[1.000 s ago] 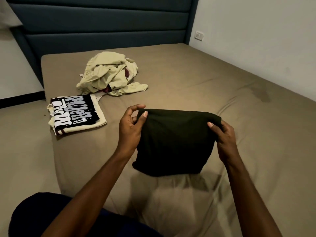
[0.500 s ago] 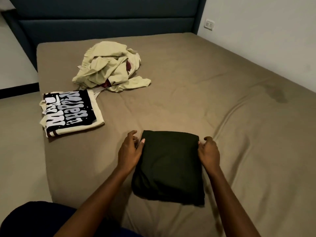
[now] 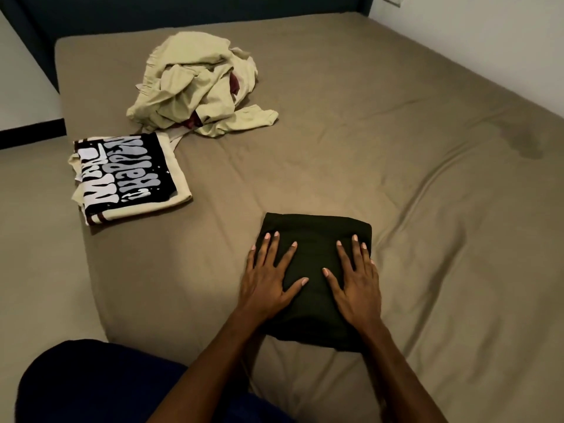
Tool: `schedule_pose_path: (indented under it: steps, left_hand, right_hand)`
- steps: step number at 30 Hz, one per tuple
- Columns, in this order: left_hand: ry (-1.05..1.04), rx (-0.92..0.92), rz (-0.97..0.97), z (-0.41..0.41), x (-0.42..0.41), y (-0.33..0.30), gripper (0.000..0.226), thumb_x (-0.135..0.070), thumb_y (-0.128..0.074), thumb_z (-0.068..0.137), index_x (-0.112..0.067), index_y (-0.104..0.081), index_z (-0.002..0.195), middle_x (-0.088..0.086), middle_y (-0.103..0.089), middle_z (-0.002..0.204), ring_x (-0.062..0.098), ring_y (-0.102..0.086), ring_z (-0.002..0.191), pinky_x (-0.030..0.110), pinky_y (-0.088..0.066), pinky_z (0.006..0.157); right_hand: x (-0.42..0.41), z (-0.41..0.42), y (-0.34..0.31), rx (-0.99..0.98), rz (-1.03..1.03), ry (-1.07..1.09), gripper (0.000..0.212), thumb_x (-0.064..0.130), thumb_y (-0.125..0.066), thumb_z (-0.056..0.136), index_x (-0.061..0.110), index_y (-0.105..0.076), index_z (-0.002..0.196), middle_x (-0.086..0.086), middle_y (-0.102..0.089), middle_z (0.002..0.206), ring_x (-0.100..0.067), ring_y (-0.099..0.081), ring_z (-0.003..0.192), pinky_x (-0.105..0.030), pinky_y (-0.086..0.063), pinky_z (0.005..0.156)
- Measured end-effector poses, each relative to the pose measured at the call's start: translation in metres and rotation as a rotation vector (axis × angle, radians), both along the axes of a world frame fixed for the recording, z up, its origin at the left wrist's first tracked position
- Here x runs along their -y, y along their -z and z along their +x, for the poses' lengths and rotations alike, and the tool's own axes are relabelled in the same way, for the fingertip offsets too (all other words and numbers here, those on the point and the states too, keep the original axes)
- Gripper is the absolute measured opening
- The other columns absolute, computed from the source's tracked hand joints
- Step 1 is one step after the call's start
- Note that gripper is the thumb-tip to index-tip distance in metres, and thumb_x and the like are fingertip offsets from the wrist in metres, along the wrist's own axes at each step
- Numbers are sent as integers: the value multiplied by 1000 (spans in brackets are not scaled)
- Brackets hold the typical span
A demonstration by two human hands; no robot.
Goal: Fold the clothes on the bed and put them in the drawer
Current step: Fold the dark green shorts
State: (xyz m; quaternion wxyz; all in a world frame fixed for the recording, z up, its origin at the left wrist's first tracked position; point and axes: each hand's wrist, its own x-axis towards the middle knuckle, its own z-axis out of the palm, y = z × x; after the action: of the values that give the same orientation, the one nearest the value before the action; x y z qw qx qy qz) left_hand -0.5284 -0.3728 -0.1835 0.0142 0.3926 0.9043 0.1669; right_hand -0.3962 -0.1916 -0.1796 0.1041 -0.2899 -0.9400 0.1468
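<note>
A folded dark green garment lies flat on the tan bed near its front edge. My left hand presses on its left half with fingers spread and straight. My right hand lies flat on its right half the same way. A folded cream shirt with a black printed panel sits near the bed's left edge. Behind it a crumpled heap of pale yellow-green clothes with a dark red piece inside lies unfolded. No drawer is in view.
A dark blue headboard runs along the back, and a white wall with a socket borders the right. The floor lies to the left of the bed. My dark blue knee is at the bottom left.
The dark garment was held up by its top corners, then lowered onto the bed. Both hands let go of the corners and now lie flat on top of it.
</note>
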Motion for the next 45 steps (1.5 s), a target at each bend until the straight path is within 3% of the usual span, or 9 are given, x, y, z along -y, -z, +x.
schedule_pose_path:
  steps: [4, 9, 14, 17, 23, 28, 34, 41, 45]
  left_hand:
    - [-173, 171, 244, 7, 10, -4, 96, -78, -43, 91, -25, -9, 164, 7, 0, 172, 21, 4, 158, 36, -8, 125]
    - [-516, 345, 463, 21, 14, -18, 86, -57, -60, 94, -11, -27, 158, 12, -41, 153, 29, -42, 139, 40, -35, 114]
    - [-569, 248, 30, 28, 6, -32, 80, -76, -40, 93, -12, -44, 142, 7, -62, 129, 25, -60, 116, 37, -50, 92]
    - [-549, 312, -44, 20, -5, -44, 64, -68, -47, 96, -13, -48, 129, 8, -68, 115, 26, -67, 103, 37, -52, 83]
    - [-612, 575, 348, 11, 1, -38, 54, -48, -69, 92, -13, -52, 130, 9, -68, 118, 30, -66, 106, 36, -52, 87]
    - [-698, 1108, 802, -2, 19, -46, 74, -49, -92, 64, -14, -62, 123, 2, -71, 117, 19, -70, 101, 39, -60, 92]
    - [-664, 1305, 1025, -9, 68, -79, 40, -19, -88, 78, 0, -69, 107, 16, -77, 102, 26, -76, 91, 36, -62, 85]
    - [-657, 869, 1286, -39, 156, -97, 39, -12, -80, 86, -10, -65, 122, 8, -75, 114, 24, -73, 104, 36, -60, 90]
    - [-822, 597, 1126, -64, 196, -79, 57, -33, -83, 84, -19, -57, 133, -4, -68, 125, 14, -68, 110, 33, -56, 92]
  right_hand:
    - [6, 4, -3, -192, -89, 155, 75, 55, -46, 104, 28, -12, 166, 1, -7, 174, -18, -9, 159, -36, -17, 127]
    - [11, 12, -16, -316, -264, 499, 67, 45, -57, 101, 20, -27, 156, -13, -55, 142, -32, -52, 126, -47, -49, 101]
    - [-3, 4, -38, -335, -624, 596, 62, 39, -71, 95, 12, -42, 143, -13, -64, 122, -29, -62, 101, -38, -51, 89]
    - [-14, 3, -34, -345, -894, 573, 66, 40, -76, 91, 13, -46, 143, -5, -60, 127, -25, -63, 108, -44, -55, 98]
    - [-26, -1, -42, -447, -1282, 412, 48, 20, -75, 92, 10, -55, 134, -11, -73, 119, -33, -74, 103, -46, -61, 88]
    - [-7, -10, -46, -497, -1323, 275, 37, 9, -68, 96, 14, -61, 132, -10, -75, 121, -32, -74, 105, -49, -60, 91]
    - [32, -48, -57, -461, -1368, 88, 42, 7, -67, 96, 14, -60, 136, -8, -73, 124, -31, -72, 110, -46, -59, 93]
    - [100, -138, -71, -411, -1467, -194, 49, 6, -71, 88, 8, -58, 135, -11, -73, 124, -32, -72, 111, -44, -60, 94]
    - [127, -193, -50, -323, -1412, -205, 47, 0, -70, 92, 7, -55, 136, -17, -70, 128, -31, -72, 108, -40, -60, 92]
